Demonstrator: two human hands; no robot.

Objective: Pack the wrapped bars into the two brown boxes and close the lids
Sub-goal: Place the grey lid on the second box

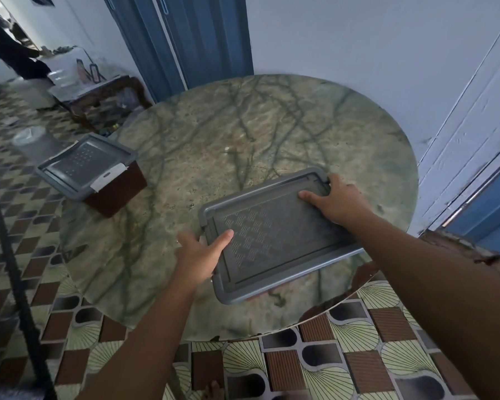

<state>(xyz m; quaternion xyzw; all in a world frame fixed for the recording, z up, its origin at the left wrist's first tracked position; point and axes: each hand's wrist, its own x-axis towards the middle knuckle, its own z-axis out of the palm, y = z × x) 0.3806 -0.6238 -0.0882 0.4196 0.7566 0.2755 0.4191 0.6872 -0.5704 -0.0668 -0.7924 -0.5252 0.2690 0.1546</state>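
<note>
Grey plastic lid (274, 235) sits over the near box at the front right of the round marble-pattern table (214, 134), and it hides the box body entirely, so whether the lid is seated on the rim cannot be confirmed. The left hand (198, 255) holds the lid's near-left short edge, thumb lying on top and fingers tucked below the rim. The right hand (334, 202) holds the far-right corner, thumb pressed flat on the lid and fingers curled over the edge. A 2nd brown box (116, 192) stands at the table's left edge, well apart, grey lid on and a white latch visible at its end. No wrapped bars are in view; presumably they are inside. Risks: the near box lies close to the table's front edge, so a downward push could slide or tip it toward the floor; uneven pressure from 2 opposite corners may leave 1 side unclipped; fingers under the rim could be pinched.
</note>
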